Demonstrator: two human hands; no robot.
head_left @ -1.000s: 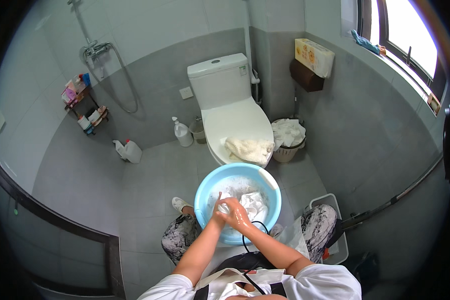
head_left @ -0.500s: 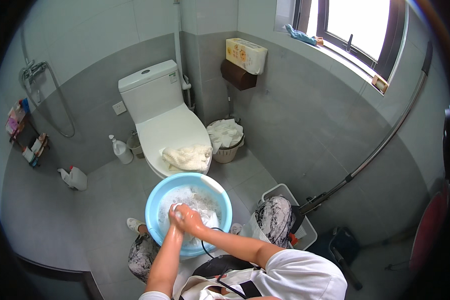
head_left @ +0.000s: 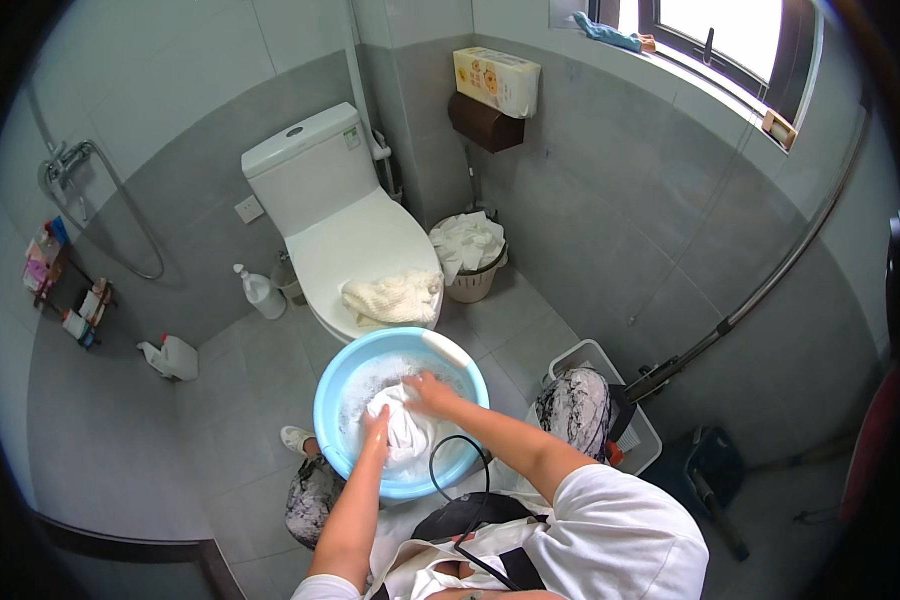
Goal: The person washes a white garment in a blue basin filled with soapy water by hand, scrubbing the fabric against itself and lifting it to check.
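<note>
A light blue basin (head_left: pixel 327 440) holds foamy water and a bunched white cloth (head_left: pixel 408 428), partly under the suds. At the cloth's left side, my left hand (head_left: pixel 376 427) has its fingers closed on the edge of the fabric. My right hand (head_left: pixel 430 393) lies at the cloth's upper right, fingers apart and partly in the foam. Both forearms come in over the basin's near side. A black cable (head_left: pixel 433 462) loops in front of the basin's near right rim.
Just beyond the basin, a cream knitted cloth (head_left: pixel 394 298) lies on the closed toilet lid (head_left: pixel 365 245). A waste bin (head_left: pixel 470 287) stands right of the toilet. White bottles (head_left: pixel 262 295) stand on the left floor. A long-handled mop (head_left: pixel 725 327) rests in a white bucket (head_left: pixel 642 457) beside my right knee.
My hands were clasped together above the suds. They have since separated and lowered onto the white cloth, which shows more now. The view has shifted slightly.
</note>
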